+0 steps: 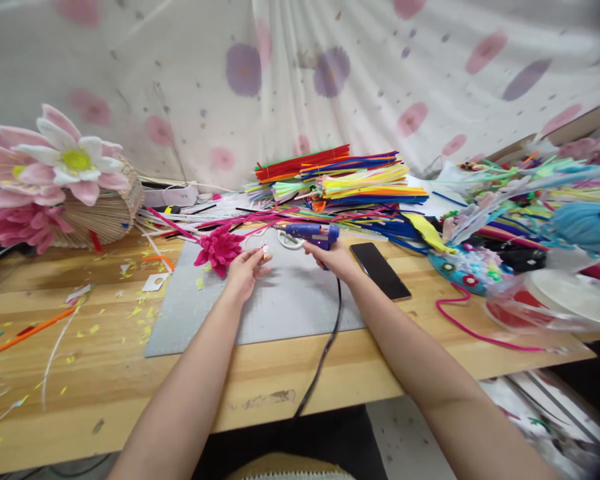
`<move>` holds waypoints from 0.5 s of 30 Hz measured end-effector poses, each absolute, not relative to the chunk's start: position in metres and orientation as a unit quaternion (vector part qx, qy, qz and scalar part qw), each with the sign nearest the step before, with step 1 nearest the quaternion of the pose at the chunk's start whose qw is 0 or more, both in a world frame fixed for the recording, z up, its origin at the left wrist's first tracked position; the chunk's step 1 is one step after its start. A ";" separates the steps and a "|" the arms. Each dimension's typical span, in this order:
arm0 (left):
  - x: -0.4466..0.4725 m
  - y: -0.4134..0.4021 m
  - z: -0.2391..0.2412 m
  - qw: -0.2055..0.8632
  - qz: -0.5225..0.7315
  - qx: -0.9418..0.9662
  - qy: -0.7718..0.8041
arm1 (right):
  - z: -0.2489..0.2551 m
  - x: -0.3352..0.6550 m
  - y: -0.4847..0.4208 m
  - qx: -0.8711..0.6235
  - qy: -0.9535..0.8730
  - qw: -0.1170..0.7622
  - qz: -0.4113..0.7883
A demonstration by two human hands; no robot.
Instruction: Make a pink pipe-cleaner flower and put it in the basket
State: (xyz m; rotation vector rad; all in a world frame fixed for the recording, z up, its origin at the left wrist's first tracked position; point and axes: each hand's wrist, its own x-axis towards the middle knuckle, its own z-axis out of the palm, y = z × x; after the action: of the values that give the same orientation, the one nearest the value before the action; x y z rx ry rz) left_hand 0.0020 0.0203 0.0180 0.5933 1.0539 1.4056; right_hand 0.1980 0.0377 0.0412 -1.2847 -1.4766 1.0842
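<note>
Over the grey mat (290,310), my right hand (337,259) grips a blue hot glue gun (307,232), its nozzle pointing left. A black cord (327,353) runs from the gun down over the table's front edge. The fingers of my left hand (244,270) pinch a small white piece with reddish marks (265,251), too small to name, a little left of the glue gun. Just beside that hand lies a magenta fuzzy flower (219,249). A white ring-shaped thing (291,241) rests behind the hands, partly hidden by the gun.
Bundles of coloured pipe cleaners (360,180) are piled at the back. A black phone (380,270) lies right of the mat. Pink and white flowers (75,160) in a woven basket (123,207) stand left. A plastic-wrapped container (555,300) sits right. Yellow scraps dot the wooden table (115,373).
</note>
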 end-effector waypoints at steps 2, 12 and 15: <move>0.003 0.024 0.019 0.610 0.603 0.255 0.447 | 0.038 0.200 0.030 -0.525 -0.608 0.407 0.434; 0.002 0.034 0.021 0.665 0.576 0.227 0.417 | 0.029 0.200 0.027 -0.532 -0.602 0.409 0.432; 0.001 0.035 0.021 0.676 0.568 0.217 0.416 | 0.028 0.198 0.029 -0.522 -0.601 0.415 0.441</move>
State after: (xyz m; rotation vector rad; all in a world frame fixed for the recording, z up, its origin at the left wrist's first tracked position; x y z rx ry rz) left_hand 0.0009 0.0352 0.0206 0.4885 0.9348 1.2773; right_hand 0.1980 0.0290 0.0284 -1.3105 -1.5110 1.1070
